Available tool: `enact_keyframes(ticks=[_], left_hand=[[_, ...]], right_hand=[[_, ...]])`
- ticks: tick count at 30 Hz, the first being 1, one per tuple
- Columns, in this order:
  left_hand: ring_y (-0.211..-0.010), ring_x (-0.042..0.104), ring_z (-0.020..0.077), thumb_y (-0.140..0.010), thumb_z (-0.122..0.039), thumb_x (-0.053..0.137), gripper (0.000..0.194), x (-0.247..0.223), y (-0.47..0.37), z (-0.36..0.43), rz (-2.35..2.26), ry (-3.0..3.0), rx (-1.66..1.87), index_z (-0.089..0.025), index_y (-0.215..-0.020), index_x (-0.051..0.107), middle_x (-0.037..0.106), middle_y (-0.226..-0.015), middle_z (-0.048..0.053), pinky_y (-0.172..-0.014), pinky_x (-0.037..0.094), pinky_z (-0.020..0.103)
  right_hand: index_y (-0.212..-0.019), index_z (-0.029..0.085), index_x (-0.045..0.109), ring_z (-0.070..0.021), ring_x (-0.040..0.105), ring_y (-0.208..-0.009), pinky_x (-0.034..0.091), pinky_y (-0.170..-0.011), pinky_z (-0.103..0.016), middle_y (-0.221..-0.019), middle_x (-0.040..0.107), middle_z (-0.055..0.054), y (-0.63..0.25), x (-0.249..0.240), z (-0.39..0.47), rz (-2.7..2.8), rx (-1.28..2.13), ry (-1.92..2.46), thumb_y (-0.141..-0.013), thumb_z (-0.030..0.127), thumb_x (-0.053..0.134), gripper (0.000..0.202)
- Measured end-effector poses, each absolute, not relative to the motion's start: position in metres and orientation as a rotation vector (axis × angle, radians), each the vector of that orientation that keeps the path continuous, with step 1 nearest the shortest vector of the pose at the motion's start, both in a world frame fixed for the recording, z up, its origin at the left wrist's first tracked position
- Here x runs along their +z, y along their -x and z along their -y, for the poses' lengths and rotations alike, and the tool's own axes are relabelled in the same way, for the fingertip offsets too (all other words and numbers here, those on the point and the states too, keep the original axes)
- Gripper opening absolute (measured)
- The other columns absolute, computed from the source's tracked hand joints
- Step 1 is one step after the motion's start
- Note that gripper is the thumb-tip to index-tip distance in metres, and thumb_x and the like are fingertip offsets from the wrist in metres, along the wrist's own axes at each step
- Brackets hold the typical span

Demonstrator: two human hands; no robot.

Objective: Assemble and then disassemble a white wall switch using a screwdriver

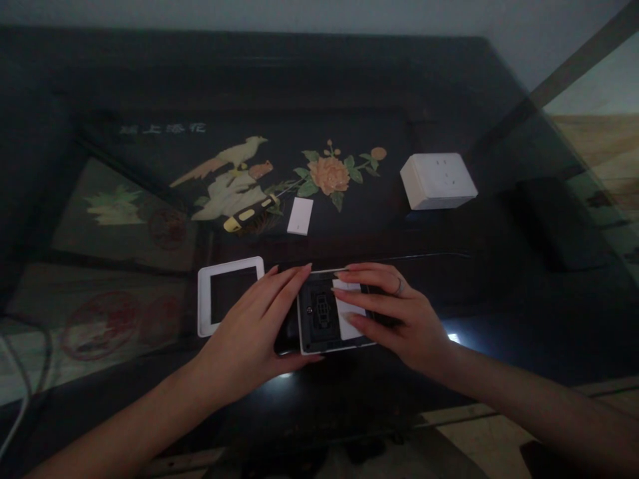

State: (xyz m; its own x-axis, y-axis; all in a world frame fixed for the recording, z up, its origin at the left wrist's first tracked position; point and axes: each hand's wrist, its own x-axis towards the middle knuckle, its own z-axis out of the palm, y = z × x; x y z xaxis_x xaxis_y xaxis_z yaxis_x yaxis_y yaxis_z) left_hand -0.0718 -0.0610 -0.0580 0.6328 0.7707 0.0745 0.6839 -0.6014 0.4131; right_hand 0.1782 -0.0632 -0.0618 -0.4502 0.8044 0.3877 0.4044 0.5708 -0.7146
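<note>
A switch-like module (319, 316) with a dark inner face and a pale rim lies near the table's front. My left hand (259, 319) grips its left side, fingertips at the top edge and thumb at the bottom edge. Over the module's right half is a white rectangular panel (352, 319). The fingers of my right hand (399, 313), one with a ring, press on this panel and reach over the module's right side. A white square frame (204, 303) lies flat at the left, partly covered by my left hand.
Behind the hands lie a small white plate (300, 216) and a yellow-and-black screwdriver (249, 214). A white socket box (442, 181) stands at the back right. The dark glossy table (349, 80) shows a bird-and-flower picture. A pale cable (22, 399) runs along the left edge.
</note>
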Motion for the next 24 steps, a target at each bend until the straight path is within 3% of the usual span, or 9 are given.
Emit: enact_keyframes(ticks=[8,15,20,24], left_hand=[[-0.134,0.047,0.0396,-0.075,-0.047,0.077,0.104,-0.0630,0.0743,0.0627,-1.171,-2.487,0.343,-0.020,-0.154,0.015,0.046,-0.147,0.019,-0.109,0.044,0.056],[-0.133,0.048,0.0399,-0.077,-0.045,0.074,0.099,-0.0626,0.0742,0.0622,-1.173,-2.479,0.360,-0.021,-0.154,0.017,0.046,-0.148,0.019,-0.109,0.044,0.057],[-0.132,0.049,0.0387,-0.077,-0.045,0.074,0.096,-0.0617,0.0729,0.0608,-1.168,-2.475,0.379,-0.017,-0.153,0.022,0.046,-0.147,0.021,-0.109,0.044,0.056],[-0.132,0.049,0.0386,-0.076,-0.044,0.075,0.095,-0.0607,0.0718,0.0606,-1.172,-2.463,0.368,-0.013,-0.151,0.025,0.046,-0.146,0.022,-0.109,0.043,0.055]], right_hand=[[-0.120,0.022,0.067,-0.0223,0.058,-0.121,0.052,-0.100,-0.045,-0.122,0.067,-0.010,-0.1757,-0.0579,0.0654,2.110,0.615,0.991,-0.093,0.018,0.061,0.029],[-0.132,0.028,0.059,-0.0240,0.059,-0.118,0.051,-0.098,-0.049,-0.124,0.065,-0.009,-0.1741,-0.0533,0.0665,2.159,0.620,1.036,-0.094,0.021,0.058,0.039],[-0.131,0.022,0.060,-0.0235,0.055,-0.121,0.047,-0.104,-0.046,-0.127,0.062,-0.011,-0.1737,-0.0539,0.0655,2.087,0.791,1.086,-0.092,0.023,0.062,0.039],[-0.138,0.018,0.052,-0.0243,0.049,-0.130,0.043,-0.108,-0.046,-0.139,0.052,-0.014,-0.1739,-0.0535,0.0626,1.903,1.077,1.162,-0.086,0.023,0.068,0.055]])
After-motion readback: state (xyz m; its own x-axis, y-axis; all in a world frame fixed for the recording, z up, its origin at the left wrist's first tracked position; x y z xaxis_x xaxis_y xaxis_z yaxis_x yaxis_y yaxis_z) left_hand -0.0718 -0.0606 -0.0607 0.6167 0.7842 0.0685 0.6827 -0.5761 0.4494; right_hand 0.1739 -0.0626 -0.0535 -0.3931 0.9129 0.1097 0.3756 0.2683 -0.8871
